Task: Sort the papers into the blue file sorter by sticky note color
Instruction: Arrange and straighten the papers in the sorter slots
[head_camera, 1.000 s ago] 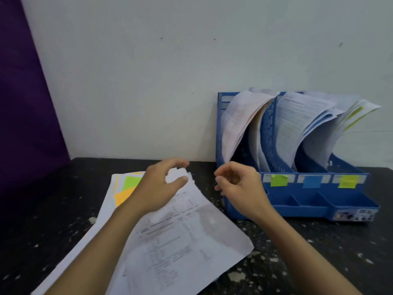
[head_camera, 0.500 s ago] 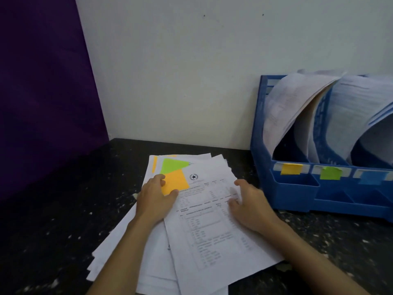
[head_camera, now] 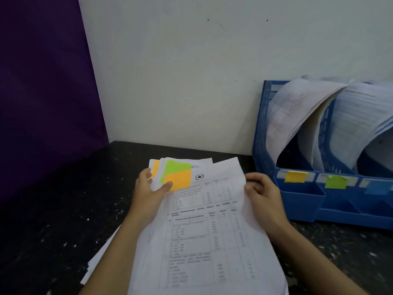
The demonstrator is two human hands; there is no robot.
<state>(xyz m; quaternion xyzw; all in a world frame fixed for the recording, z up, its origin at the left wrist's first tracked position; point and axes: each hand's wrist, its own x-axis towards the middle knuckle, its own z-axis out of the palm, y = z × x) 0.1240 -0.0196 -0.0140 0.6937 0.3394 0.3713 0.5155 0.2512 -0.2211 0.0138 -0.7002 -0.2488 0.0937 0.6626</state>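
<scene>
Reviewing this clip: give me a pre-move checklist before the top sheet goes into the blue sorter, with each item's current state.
1. Both hands on top printed white sheet: left hand, right hand: ok.
2. Sheet's orange sticky note visible: ok.
3. Matching orange tag on blue plastic file sorter in view: ok.
4. Room in that slot: cannot tell.
5. Only one sheet gripped: cannot tell.
6. Green sticky note sheet left below: ok.
</scene>
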